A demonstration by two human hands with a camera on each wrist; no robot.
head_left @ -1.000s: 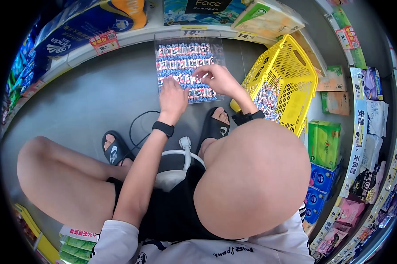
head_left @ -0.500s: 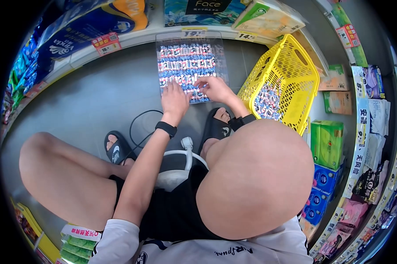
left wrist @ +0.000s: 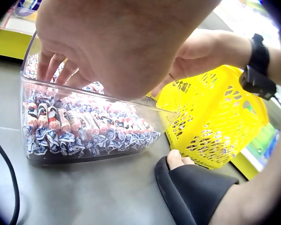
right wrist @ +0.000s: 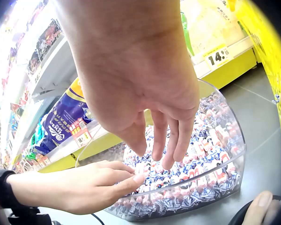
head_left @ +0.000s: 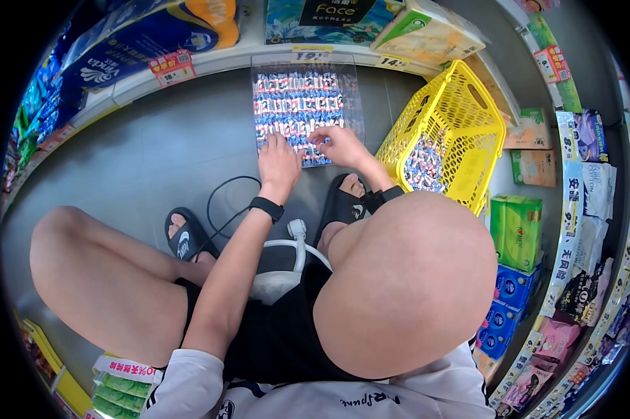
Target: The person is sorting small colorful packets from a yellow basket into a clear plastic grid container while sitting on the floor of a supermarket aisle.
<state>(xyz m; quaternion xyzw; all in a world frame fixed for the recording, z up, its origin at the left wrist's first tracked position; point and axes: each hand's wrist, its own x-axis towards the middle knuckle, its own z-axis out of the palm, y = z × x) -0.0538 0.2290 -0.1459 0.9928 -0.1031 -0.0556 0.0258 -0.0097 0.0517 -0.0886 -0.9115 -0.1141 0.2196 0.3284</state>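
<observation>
My left hand [head_left: 280, 167], open, flat at wrapped candies [head_left: 297, 105] in clear bin [head_left: 357, 105]; right hand [head_left: 346, 148] open beside it, fingers down.

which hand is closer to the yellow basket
The right hand, which is over the side of the clear box facing the yellow basket; the left hand is farther from the basket, with its fingers straighter.

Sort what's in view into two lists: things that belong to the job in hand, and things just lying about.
Job in hand:
left hand
right hand
clear bin
wrapped sweets in rows
yellow basket, likely
loose sweets inside it, likely

Apparently just about:
black cable
green pack
blue Vinda pack
</observation>
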